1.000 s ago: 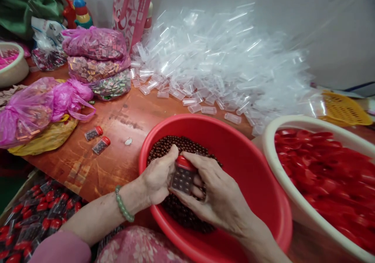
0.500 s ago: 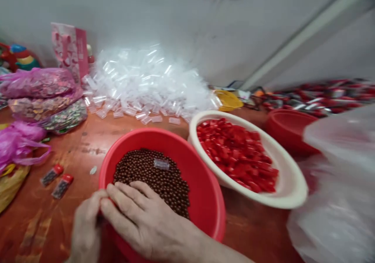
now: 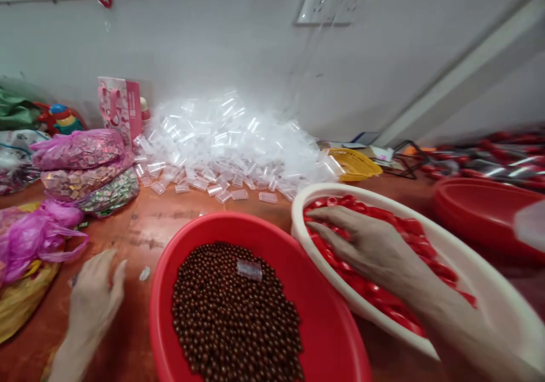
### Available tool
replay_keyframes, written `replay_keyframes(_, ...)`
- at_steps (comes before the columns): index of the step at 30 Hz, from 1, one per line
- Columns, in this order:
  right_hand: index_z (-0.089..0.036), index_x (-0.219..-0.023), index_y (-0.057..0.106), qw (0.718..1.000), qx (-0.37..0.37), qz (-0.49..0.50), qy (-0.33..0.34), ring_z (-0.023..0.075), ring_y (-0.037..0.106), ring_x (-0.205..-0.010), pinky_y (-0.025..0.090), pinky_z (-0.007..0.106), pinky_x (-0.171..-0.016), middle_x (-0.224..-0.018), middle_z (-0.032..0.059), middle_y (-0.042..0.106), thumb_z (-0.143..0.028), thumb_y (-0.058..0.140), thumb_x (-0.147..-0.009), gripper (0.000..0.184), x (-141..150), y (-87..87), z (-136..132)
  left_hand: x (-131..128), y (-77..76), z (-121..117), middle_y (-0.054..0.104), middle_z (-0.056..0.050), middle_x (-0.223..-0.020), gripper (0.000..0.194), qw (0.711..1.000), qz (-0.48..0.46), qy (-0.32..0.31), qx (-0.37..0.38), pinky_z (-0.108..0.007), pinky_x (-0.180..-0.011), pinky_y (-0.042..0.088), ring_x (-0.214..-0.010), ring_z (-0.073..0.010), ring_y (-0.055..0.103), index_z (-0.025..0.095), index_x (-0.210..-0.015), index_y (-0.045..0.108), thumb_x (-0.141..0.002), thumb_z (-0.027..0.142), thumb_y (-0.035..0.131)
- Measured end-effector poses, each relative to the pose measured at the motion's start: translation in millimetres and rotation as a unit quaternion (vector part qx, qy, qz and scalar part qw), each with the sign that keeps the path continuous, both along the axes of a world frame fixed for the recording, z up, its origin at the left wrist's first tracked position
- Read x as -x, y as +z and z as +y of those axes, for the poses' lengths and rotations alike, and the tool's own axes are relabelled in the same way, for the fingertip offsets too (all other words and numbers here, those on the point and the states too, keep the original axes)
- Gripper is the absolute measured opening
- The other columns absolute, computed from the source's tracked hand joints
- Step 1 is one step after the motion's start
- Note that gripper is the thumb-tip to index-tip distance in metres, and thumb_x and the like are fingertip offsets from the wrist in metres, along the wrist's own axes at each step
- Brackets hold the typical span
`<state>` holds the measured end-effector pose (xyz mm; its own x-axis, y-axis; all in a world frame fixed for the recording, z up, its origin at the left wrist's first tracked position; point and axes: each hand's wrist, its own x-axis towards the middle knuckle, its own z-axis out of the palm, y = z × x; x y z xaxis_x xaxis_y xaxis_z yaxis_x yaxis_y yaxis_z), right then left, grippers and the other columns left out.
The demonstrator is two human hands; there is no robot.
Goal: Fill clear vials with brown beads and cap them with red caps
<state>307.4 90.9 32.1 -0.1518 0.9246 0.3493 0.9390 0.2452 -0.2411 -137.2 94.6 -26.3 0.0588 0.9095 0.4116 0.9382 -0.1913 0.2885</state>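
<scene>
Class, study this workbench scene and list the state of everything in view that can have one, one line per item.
Right hand, open, resting on the red caps
Left hand, open, empty
Red caps, loose in the cream basin
Brown beads, loose in the red basin
Clear plastic tube, lying on the beads
Clear tubes, heaped loose
Pink plastic bag, full

My right hand (image 3: 361,240) lies flat on the glossy red plastic caps (image 3: 409,226) heaped in a cream basin (image 3: 336,189). My left hand (image 3: 96,297) is open above the counter (image 3: 145,223), just beside a red basin (image 3: 230,220) of brown beads (image 3: 234,308) (a clear plastic tube (image 3: 249,269) lies on top).
</scene>
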Motion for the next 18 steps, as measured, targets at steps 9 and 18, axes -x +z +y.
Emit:
replay_keyframes(9, -0.016, -0.116, 0.058, 0.957, 0.257, -0.132, 0.037, 0.0179, 0.061, -0.097, 0.053, 0.039, -0.083, -0.115, 0.0079, 0.061, -0.035, 0.056, -0.093, 0.030, 80, -40.4, 170, -147, -11.6, 164, 0.063, -0.014, -0.116, 0.032, 0.953, 0.055, -0.273, 0.116, -0.030, -0.090, 0.047, -0.102, -0.0194, 0.060, 0.010, -0.118, 0.056, -0.088, 0.018, 0.050)
replay_keyframes(18, -0.015, -0.116, 0.059, 0.927, 0.337, -0.161, 0.037, 0.0211, 0.060, -0.103, 0.051, 0.042, -0.088, -0.116, 0.0085, 0.061, -0.032, 0.058, -0.091, 0.031, 81, -89.1, 215, -222, -67.7, 223, 0.040, -0.023, -0.142, 0.039, 0.944, 0.096, -0.298, 0.106, -0.064, -0.104, 0.019, -0.132, -0.0386, 0.029, 0.007, -0.126, 0.050, -0.095, 0.026, 0.036)
